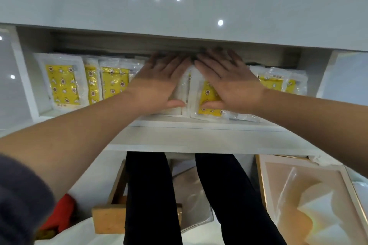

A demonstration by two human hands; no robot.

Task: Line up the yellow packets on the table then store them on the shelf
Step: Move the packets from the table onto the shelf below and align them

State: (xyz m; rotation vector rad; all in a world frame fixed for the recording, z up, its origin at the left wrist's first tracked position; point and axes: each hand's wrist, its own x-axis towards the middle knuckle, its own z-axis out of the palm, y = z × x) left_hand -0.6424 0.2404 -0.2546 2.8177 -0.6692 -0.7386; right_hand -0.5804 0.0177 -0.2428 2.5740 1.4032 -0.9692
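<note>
Left hand [161, 83] and right hand [231, 83] press flat, fingers straight, on middle packets [209, 95]; uneven release could slide 1 off shelf [199, 125].

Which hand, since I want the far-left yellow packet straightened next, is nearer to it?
Left. The left hand lies flat on the middle packets, to the right of the far-left yellow packet; the right hand lies beside it, farther right.
</note>
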